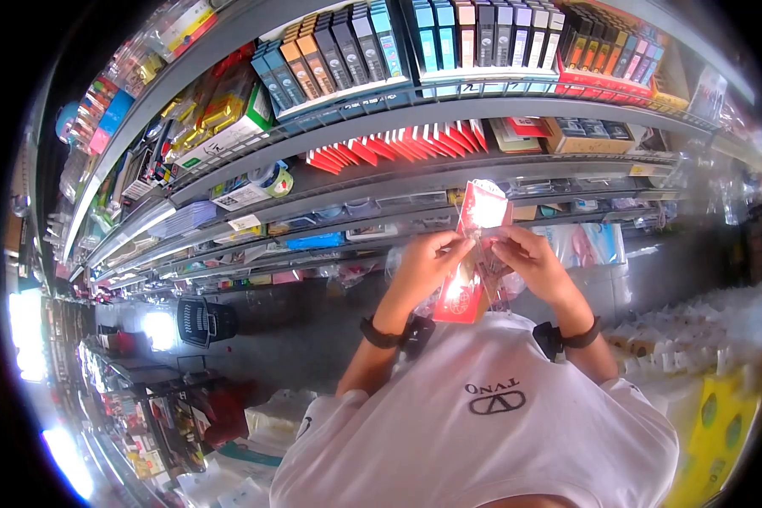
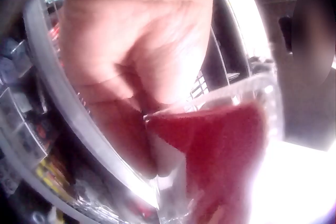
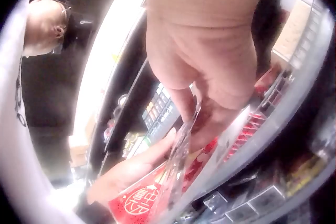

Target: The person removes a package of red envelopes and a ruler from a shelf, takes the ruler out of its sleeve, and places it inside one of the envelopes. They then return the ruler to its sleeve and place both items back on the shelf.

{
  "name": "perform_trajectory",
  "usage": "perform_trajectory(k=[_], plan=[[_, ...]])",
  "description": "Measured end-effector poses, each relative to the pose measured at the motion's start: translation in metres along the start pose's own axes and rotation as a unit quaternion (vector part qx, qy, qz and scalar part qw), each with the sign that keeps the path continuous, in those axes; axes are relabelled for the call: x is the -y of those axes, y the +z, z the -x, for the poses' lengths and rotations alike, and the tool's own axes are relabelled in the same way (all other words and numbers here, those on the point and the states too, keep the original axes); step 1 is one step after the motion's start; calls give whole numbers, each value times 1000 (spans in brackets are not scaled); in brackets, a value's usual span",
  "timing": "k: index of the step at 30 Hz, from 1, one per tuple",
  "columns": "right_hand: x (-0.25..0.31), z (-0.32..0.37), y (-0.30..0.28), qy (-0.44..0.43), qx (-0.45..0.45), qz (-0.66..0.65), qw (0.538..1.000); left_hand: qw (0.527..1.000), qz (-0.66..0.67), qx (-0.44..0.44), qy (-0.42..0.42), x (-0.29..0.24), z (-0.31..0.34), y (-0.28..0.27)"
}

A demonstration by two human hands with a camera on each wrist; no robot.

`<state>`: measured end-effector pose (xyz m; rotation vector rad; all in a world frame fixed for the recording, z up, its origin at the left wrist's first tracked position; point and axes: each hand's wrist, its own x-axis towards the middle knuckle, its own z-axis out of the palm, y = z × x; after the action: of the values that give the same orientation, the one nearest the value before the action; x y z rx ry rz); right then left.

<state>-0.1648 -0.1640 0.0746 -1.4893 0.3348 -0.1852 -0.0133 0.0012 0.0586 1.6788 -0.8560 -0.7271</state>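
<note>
Packet (image 1: pixel 457 298) is seemingly being steadied by the left hand (image 1: pixel 427 261), fingers (image 1: pixel 440 242) pinching its side, while the right hand (image 1: pixel 533 260) is pinching clear wrap (image 3: pixel 178 163) (before the shelf's (image 1: pixel 356 191) front edge).

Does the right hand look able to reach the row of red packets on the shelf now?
Probably yes, once free: the right hand pinches clear wrapping on the held packet, but the row of red packets ahead looks uncovered.

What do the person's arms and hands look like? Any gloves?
No gloves: the left hand and right hand are bare. Each arm wears a black wristband with a dark, blocky piece by it. The white sleeves are short.
</note>
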Motion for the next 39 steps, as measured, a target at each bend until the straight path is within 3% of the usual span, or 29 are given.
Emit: perform_trajectory(k=[6, 9, 12, 15, 17, 19, 22, 26, 29, 30, 32, 33, 36, 39], plan=[[3, -1, 4, -42, 19, 53, 998, 1000, 6, 10, -9, 0, 4, -2], [9, -1, 10, -28, 9, 2, 1000, 999, -52, -6, 5, -10, 7, -2], [0, -2, 4, -1, -35, 41, 999, 1000, 26, -6, -5, -13, 10, 0], [4, 0, -10, 12, -79, -82, 993, 994, 90, -41, 46, 22, 5, -5], [6, 1, -17, -71, -5, -290, 954, 992, 78, -78, 59, 22, 6, -11], [7, 4, -25, -138, 75, -452, 878, 991, 57, -107, 59, 23, 8, -19], [4, 2, -40, -156, 261, -640, 706, 990, 69, -116, 37, 33, 10, -26], [5, 1, -40, -190, 291, -643, 682, 991, 61, -119, 6, 35, 10, -30], [-3, 4, -42, -176, 176, -492, 834, 992, 23, -123, -17, 5, 14, -24], [-1, 3, -34, -141, 134, -417, 888, 990, 8, -125, 64, 11, 11, -20], [9, 6, -20, -70, 45, -247, 965, 981, -99, -127, 108, 18, 7, -16], [12, 5, -11, 5, 7, -226, 974, 982, -124, -122, 74, 20, 4, -10], [16, -4, 8, 39, 13, -47, 998, 991, -38, -104, 69, 20, -1, 2], [-1, -13, 7, -34, -54, 52, 997, 991, -22, -97, 91, 18, -4, 1]])
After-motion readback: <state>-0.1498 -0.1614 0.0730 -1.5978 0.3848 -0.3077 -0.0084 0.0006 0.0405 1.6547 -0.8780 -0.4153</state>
